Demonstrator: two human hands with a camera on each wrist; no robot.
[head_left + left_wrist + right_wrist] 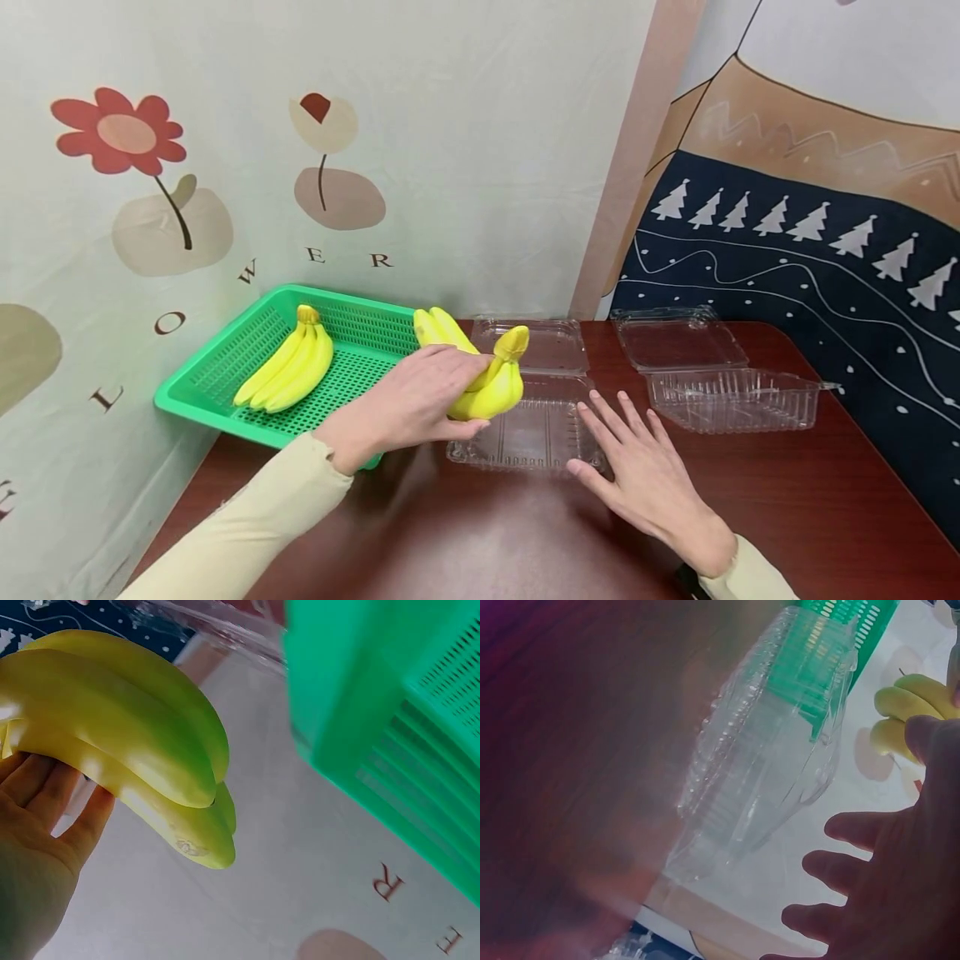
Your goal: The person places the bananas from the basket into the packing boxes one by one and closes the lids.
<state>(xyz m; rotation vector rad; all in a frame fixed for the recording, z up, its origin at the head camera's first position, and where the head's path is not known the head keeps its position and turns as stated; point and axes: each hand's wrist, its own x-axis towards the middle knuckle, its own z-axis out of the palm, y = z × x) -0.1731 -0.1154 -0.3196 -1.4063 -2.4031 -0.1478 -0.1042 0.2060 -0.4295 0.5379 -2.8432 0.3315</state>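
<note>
My left hand (420,392) grips a bunch of yellow bananas (491,392) near its stem, held above the table between the green basket and a clear plastic clamshell box (525,433). In the left wrist view the bunch (120,712) shows greenish tips, with the fingers (45,787) curled under it. My right hand (648,467) has its fingers spread and holds nothing, over the near right corner of that box. In the right wrist view the lidded box (757,750) stands beyond the outstretched fingers (847,829).
The green basket (202,417) stands at the left against the wall, with another banana bunch (292,367) inside. A second clear clamshell box (731,404) lies opened at the right back. All rest on a reddish-brown table (465,533); printed cloth hangs behind.
</note>
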